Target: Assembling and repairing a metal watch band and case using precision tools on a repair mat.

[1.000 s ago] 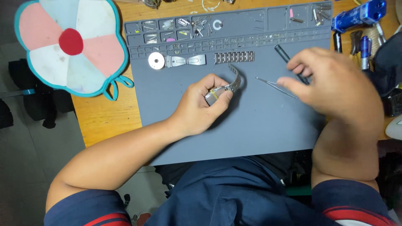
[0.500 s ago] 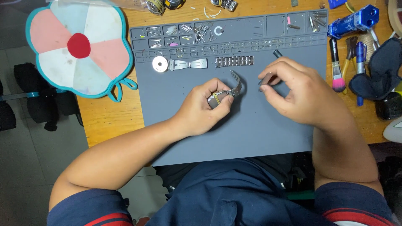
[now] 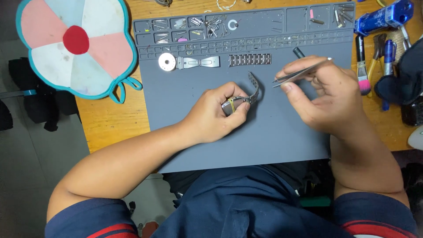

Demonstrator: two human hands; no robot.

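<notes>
Nearest the camera, the person's dark blue lap and two bare forearms are reaching up onto a grey work mat point(image 3: 282, 145) that is lying on the wooden desk point(image 3: 110, 123). The left hand point(image 3: 216, 115) is resting on the mat, its fingers closing around a silver watch point(image 3: 235, 104), whose metal band point(image 3: 254, 86) is curving up and away from the fingertips. Just to the right, the right hand point(image 3: 326, 99) is pinching a pair of tweezers point(image 3: 299, 72) between thumb and fingers, with the tips pointing left toward the band but staying a little apart from it. Beyond the hands, a separate strip of band links point(image 3: 250, 59) is lying flat on the mat, and to its left a clasp piece point(image 3: 198, 62) is sitting beside a small round metal disc point(image 3: 167, 61). Farther back, the mat's small compartments point(image 3: 194, 24) are holding tiny parts. At the far left, a pink and white fan with a teal edge point(image 3: 75, 46) is overlapping the desk. At the far right, a brush point(image 3: 362, 66) and a blue tool point(image 3: 381, 17) are lying on the desk.
</notes>
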